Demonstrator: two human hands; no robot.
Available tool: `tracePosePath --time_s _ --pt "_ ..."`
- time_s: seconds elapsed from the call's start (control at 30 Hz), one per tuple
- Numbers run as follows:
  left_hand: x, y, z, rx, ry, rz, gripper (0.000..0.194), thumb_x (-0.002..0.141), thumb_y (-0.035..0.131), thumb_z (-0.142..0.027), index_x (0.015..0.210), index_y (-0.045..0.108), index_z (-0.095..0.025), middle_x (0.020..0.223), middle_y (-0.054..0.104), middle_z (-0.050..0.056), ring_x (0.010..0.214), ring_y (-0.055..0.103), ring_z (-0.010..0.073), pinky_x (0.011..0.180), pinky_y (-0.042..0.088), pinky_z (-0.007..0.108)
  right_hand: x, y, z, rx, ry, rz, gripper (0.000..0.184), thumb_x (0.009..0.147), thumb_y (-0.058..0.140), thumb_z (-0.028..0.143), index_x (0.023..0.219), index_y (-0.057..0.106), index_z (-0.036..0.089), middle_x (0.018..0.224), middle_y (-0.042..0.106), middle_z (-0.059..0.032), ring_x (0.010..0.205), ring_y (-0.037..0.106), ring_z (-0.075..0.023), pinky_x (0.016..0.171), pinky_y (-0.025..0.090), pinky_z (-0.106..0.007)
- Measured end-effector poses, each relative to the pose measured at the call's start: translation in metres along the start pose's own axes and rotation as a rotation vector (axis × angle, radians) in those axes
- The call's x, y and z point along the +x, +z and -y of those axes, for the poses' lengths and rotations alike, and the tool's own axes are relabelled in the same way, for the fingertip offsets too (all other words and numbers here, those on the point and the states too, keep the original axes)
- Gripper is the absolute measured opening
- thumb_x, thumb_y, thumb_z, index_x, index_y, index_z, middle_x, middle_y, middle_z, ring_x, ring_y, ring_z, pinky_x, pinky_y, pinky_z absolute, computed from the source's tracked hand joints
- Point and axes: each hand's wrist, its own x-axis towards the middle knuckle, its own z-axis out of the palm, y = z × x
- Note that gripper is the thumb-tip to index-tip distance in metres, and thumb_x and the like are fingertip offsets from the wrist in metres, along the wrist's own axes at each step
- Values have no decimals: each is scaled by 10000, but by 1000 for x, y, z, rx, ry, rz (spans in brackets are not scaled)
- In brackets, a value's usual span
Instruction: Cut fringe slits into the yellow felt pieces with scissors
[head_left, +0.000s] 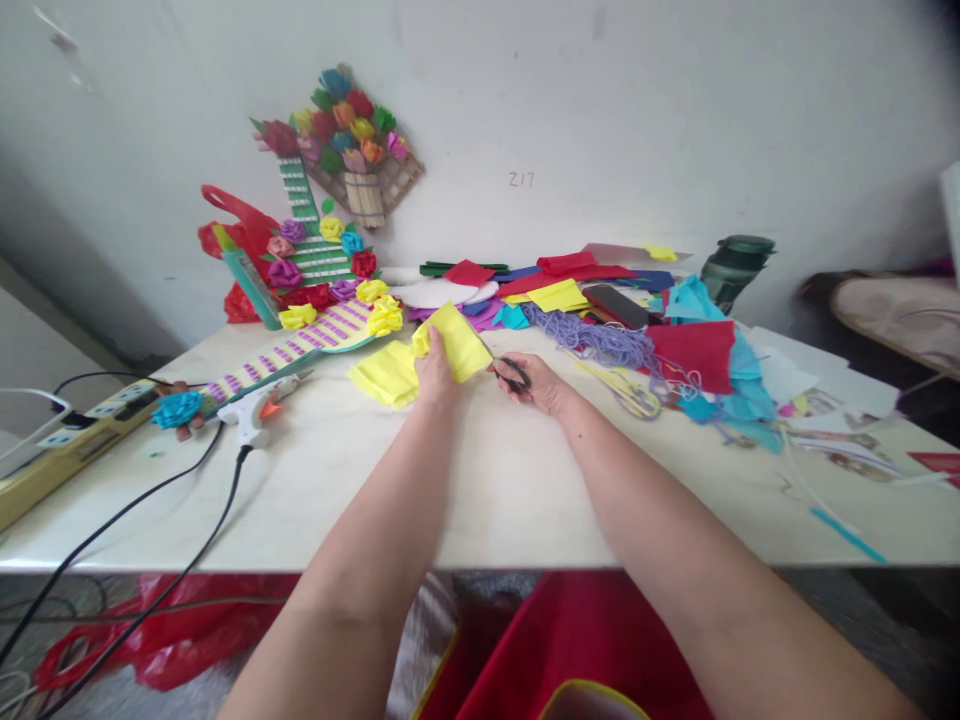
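Observation:
My left hand (436,368) is closed on a piece of yellow crepe paper (461,345), holding it up over the table. Under and left of that hand, more yellow crepe paper (382,375) lies on the tabletop. In my right hand (536,385) is a pair of scissors (513,374) with black handles, fingers wrapped through the loops. The scissor blades point up and left, at the right edge of the held yellow paper; how far they are open is not clear.
A white glue gun (251,410) with its cord lies at left, beside a power strip (97,430). Guitar-shaped flower crafts (319,335) stand behind. Coloured paper sheets (559,295), purple yarn (596,338) and a dark green bottle (735,270) line the back and right.

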Motion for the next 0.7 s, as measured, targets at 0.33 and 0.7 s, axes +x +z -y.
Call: tracePosePath --time_s 0.33,0.7 --pt "-1 1 4 -23 -14 68 413 714 594 -489 993 540 -190 1075 606 101 921 622 224 710 537 311 3 -4 -6 6 -5 -18 353 615 665 454 717 515 151 489 495 57 327 383 -27 295 196 -156" --pt "-2 3 3 -31 -29 43 446 747 562 -478 1079 517 -184 1086 599 101 933 618 219 709 537 307 5 -4 -7 4 -6 -24 346 610 662 445 717 512 152 479 484 62 340 373 -32 321 235 -163"
